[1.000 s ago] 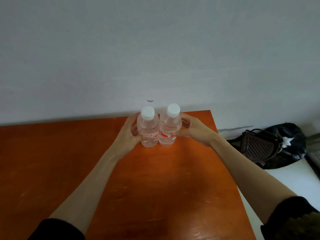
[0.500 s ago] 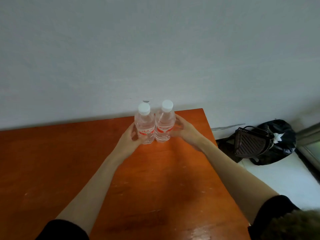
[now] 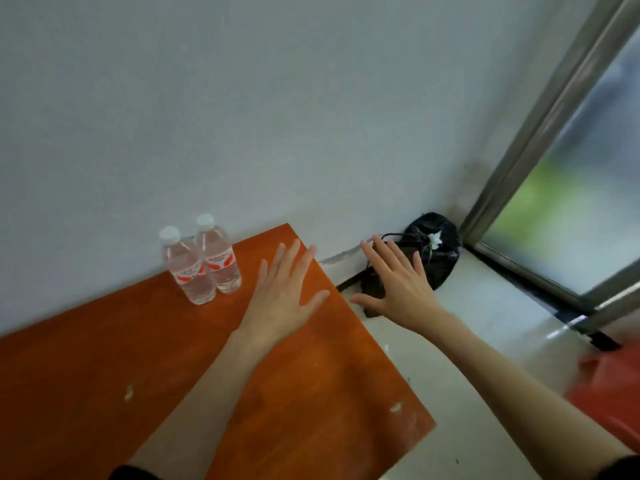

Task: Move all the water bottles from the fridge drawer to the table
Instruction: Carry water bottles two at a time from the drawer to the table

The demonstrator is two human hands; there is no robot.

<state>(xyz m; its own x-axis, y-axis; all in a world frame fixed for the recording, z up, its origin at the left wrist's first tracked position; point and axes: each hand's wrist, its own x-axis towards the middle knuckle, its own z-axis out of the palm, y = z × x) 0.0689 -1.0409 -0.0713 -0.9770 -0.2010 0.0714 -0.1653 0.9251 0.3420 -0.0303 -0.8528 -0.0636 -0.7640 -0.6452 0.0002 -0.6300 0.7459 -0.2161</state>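
Two clear water bottles with white caps and red labels stand upright side by side on the orange table, close to the wall: the left bottle and the right bottle. My left hand hovers over the table to the right of the bottles, fingers spread and straight, holding nothing. My right hand is spread flat beyond the table's right edge, above the floor, also empty. No fridge drawer is in view.
A black bag and a dark object lie on the white floor in the corner right of the table. A metal-framed window or door fills the right side. Something red is blurred at the right edge.
Both hands have let go of the bottles and drawn back to the right. The view has swung right, so the bottles now sit at the left.
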